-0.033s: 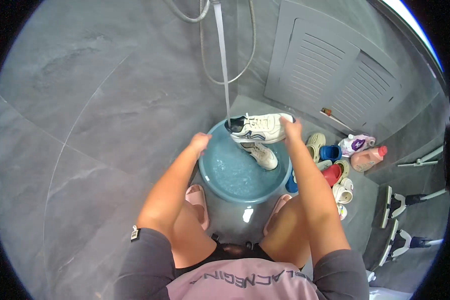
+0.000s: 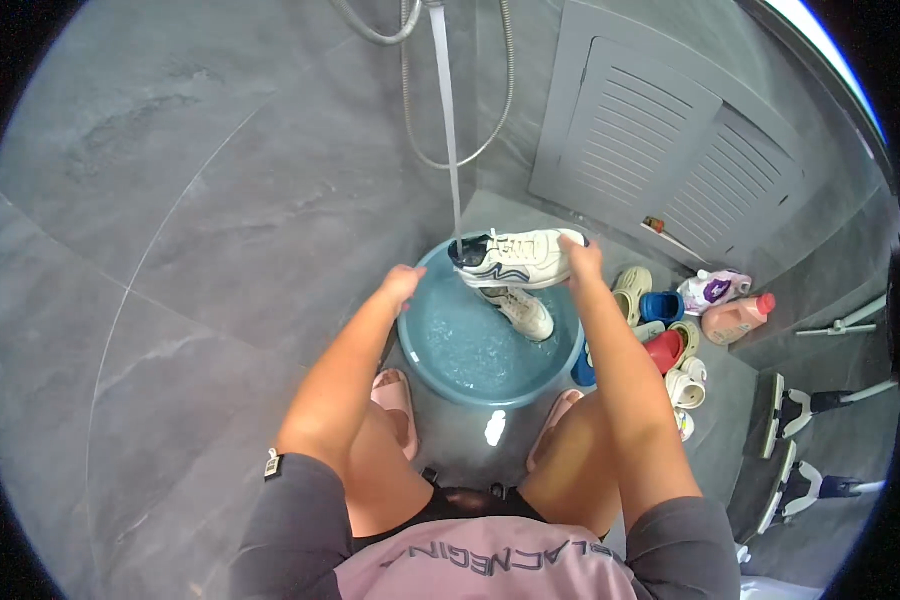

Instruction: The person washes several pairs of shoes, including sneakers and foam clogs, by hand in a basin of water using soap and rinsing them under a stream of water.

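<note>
My left hand (image 2: 403, 287) at a round blue plastic basin (image 2: 500, 398), right hand (image 2: 584, 262) clamped on a white lace-up shoe (image 2: 522, 258)
Whether the left grips, I can't tell; clear water (image 2: 450, 130) streams into the heel, likely why I hold the toe above the basin.

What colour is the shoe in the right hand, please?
The shoe is off-white with dark navy accents, seen best in the head view.

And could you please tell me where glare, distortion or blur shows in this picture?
Head view: a bright white glare patch on the floor below the basin; head view: the tile seam at left bows and the corners go black; head view: the shoe in the right hand looks fairly sharp, without obvious blur.
</note>
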A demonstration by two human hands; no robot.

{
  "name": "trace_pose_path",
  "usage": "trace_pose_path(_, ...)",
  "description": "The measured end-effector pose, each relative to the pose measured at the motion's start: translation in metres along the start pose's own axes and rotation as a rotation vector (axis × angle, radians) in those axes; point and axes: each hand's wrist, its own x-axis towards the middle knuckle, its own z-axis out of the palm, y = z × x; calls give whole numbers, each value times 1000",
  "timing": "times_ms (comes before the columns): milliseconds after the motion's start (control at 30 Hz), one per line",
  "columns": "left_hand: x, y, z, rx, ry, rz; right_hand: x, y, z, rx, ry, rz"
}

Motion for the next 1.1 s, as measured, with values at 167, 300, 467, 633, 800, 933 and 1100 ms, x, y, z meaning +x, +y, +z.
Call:
trace_pose_path(167,10,32,17,-116,11,48,17,13,4,95,-12,290)
trace_pose_path(300,41,21,-1,-90,-1,-71,21,10,18,110,-158,429)
trace_pose_path(467,41,40,21,-219,-89,-123,29,9,5,188,-300,453)
trace_pose_path(633,32,59,25,-602,-388,-31,35,12,12,324,-385,497)
trace_pose_path(800,37,64,25,-594,-161,-24,34,19,22,328,-471,523)
trace_pose_path(933,39,67,28,-510,-153,-81,45,38,17,181,-527,657)
trace_pose_path(1100,17,69,36,-408,88,-6,39,52,23,-123,-396,756)
